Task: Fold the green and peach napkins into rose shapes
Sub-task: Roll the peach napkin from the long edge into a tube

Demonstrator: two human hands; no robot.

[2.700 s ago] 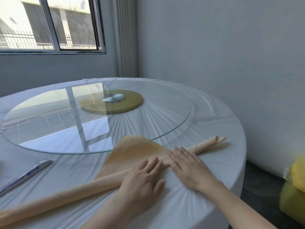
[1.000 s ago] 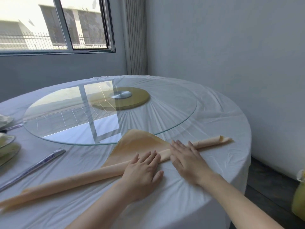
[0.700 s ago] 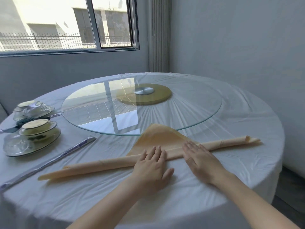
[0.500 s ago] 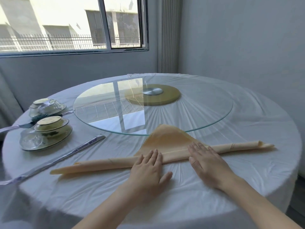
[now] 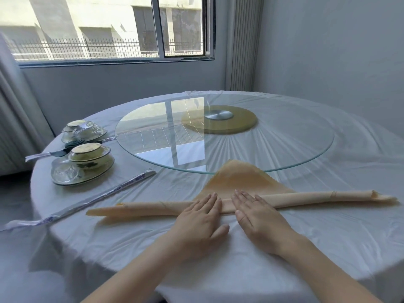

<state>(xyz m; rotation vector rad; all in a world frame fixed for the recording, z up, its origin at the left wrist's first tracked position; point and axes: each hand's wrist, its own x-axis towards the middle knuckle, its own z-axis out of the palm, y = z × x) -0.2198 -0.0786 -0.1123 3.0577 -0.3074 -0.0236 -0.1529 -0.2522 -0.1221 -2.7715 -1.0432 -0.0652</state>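
At the round table's (image 5: 328, 248) near edge, left hand (image 5: 200, 221) and right hand (image 5: 259, 217) press flat-fingered on the peach napkin's (image 5: 240, 182) roll; keeping pressure even should help it roll tight toward the point.

Daylight enters through the window (image 5: 98, 27), which is overexposed. Its reflection glares on the left half of the glass turntable (image 5: 295, 145). Illumination even, cool cast. Soft shadow lies under the left end of the peach napkin (image 5: 295, 196) and below the near-left edge of the tabletop (image 5: 328, 237). Wide-angle bending at frame edges.
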